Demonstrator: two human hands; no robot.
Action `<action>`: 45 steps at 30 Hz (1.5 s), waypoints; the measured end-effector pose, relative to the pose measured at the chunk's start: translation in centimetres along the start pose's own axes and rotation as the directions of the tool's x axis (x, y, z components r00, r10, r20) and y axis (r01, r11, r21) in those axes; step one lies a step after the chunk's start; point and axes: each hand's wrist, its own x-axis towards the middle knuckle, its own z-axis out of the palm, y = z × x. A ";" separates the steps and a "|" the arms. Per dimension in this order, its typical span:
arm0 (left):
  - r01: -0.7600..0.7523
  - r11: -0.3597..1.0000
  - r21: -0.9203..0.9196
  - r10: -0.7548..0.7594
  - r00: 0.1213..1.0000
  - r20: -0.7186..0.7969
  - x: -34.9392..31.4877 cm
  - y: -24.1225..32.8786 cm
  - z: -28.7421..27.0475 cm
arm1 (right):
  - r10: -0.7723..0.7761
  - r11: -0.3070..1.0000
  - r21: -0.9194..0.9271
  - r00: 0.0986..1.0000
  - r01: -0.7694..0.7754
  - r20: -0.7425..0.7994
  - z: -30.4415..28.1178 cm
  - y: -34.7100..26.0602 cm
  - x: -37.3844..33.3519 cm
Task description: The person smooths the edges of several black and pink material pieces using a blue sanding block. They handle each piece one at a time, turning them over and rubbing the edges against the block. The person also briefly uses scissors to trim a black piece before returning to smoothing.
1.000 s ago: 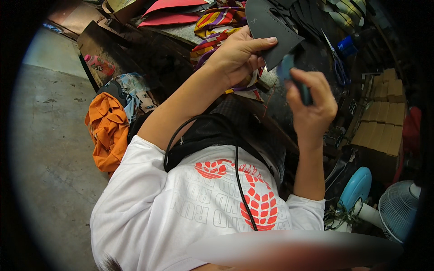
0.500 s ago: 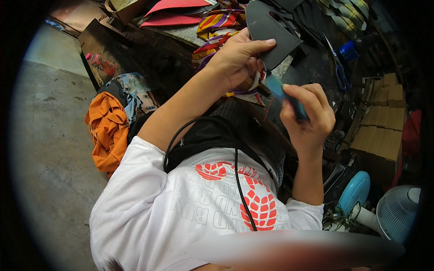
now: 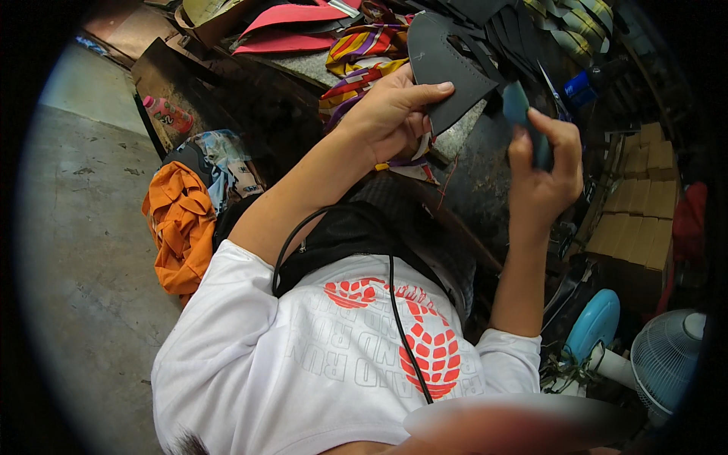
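Observation:
My left hand (image 3: 390, 114) is closed on a flat, dark grey curved piece (image 3: 449, 68), its thumb lying on top. The piece looks like a cut shoe part and has a row of small holes and a pale mark. A narrow whitish strip (image 3: 425, 145) shows below the fingers; what it belongs to is unclear. Off to the right, my right hand (image 3: 547, 171) grips a teal tool (image 3: 516, 104) with a broad flat end, smeared by motion. The tool is apart from the grey piece, and its exact kind cannot be made out.
Patterned cloth (image 3: 364, 49) and red-pink sheets (image 3: 288, 26) lie on the bench beyond my left hand. Scissors (image 3: 552, 82) lie behind the tool. Brown cartons (image 3: 629, 220) and a fan (image 3: 667, 360) stand at right; orange cloth (image 3: 182, 227) is at left.
My right hand has swung right and slightly up with the teal tool, away from the grey piece. My left hand and the piece have shifted only a little.

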 end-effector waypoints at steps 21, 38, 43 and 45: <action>-0.216 -0.722 0.657 0.191 0.851 0.490 -3.4 9.1 0.5 | 0.371 0.910 0.245 0.920 -0.334 -0.124 0.0 2.1 -3.5; -0.456 0.285 0.843 0.548 0.799 0.247 -7.2 17.9 -2.0 | 0.554 0.785 0.371 0.831 -0.497 -0.059 -0.1 3.0 -4.1; -0.512 -0.115 0.851 0.803 0.457 0.383 -5.3 21.5 -1.5 | 0.569 0.766 0.399 0.820 -0.503 -0.059 0.1 3.0 -4.0; -0.357 -0.397 0.846 0.772 0.370 0.518 -4.7 22.3 -1.1 | 0.572 0.757 0.414 0.819 -0.505 -0.046 0.0 3.0 -4.0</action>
